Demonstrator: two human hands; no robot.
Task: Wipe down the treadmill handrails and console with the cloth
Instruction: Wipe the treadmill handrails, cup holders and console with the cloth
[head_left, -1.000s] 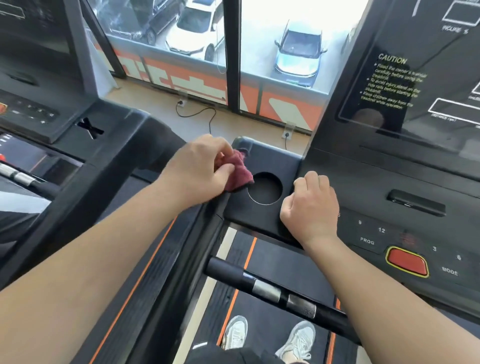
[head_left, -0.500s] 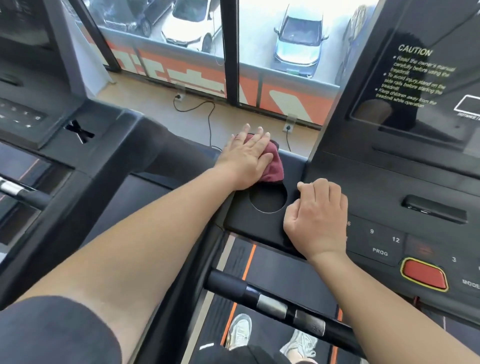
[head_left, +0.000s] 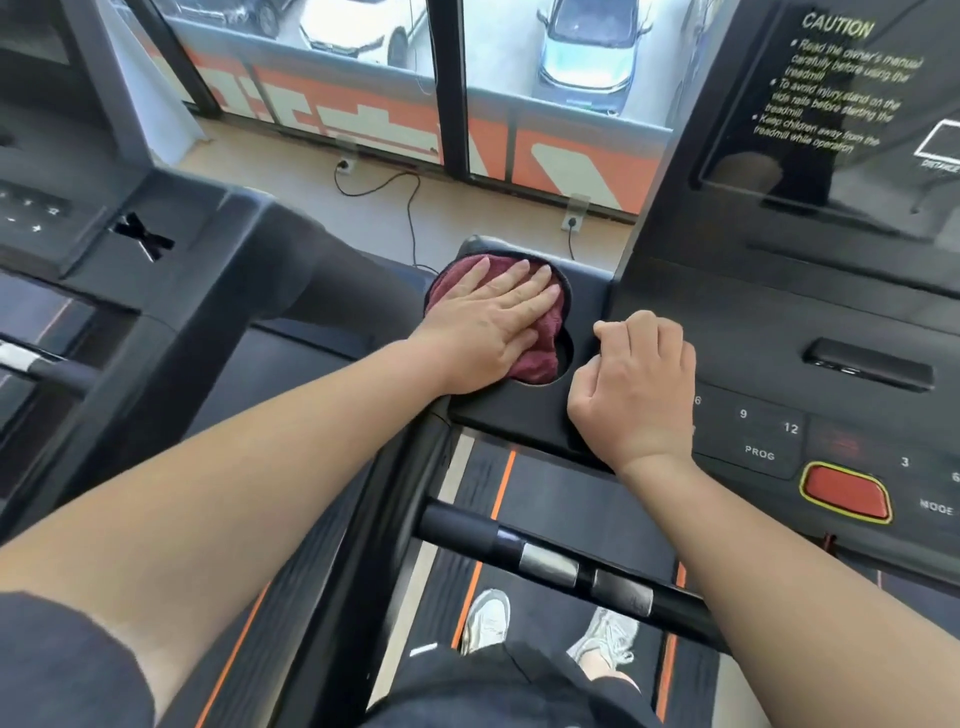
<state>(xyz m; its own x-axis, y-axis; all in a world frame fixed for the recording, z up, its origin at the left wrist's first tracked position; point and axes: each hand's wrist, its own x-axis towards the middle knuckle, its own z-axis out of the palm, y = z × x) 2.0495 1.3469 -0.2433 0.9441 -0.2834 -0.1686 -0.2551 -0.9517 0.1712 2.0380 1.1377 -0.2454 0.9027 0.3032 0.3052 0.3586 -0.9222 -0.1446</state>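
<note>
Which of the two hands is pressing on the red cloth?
The left hand, fingers flat on the cloth; the right hand rests curled on the console, without cloth.

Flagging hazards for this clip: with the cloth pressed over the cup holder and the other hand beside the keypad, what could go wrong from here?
1. The cloth sags into the cup holder hole under the flat left hand; it may bunch there and leave the rim unwiped.
2. The right hand rests curled next to the PROG key and red button; a slip could press one.
</note>
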